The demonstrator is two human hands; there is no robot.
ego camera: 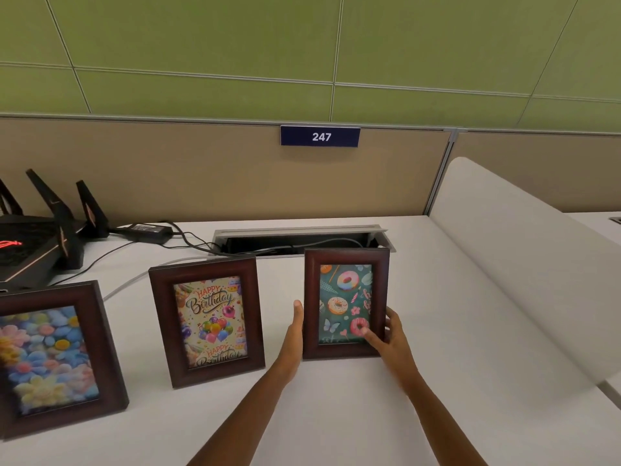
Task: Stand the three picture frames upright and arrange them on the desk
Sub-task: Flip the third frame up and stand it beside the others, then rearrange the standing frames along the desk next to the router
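Fingers [391, 322] of the right hand [391, 344] wrap the right edge of the donut frame [346, 302], the thumb lying across the lower right corner of its glass while the other fingertips curl behind the moulding. The left hand [294, 334] is flat and extended, fingers together and pointing away from the person, its palm pressed against the frame's left edge; the thumb is not visible. Both forearms rise from the bottom edge and converge on this frame, which is clamped between the two hands. The donut frame stands upright on the desk [453, 331], its base touching the surface. Its print shows donuts, butterflies and hearts on teal; the pink script at its right margin is cut off and cannot be read.

Left of the donut frame, apart from it, the birthday frame [206, 322] stands upright and leans slightly back. Its print reads "HAPPY Birthday" above a cluster of balloons, and the same words repeat at the bottom, partly hidden by the moulding. Farther left of the donut frame, at the picture's edge, the flower frame [55, 359] stands upright and is partly cropped; its print carries no legible text.

Behind the donut frame, a cable tray [302, 235] is recessed in the desk with its lid raised. Above it, on the partition [201, 169], a dark blue plate [320, 136] reads "247". Far left of the donut frame sits a black router [37, 237] with antennas and a red glowing mark.
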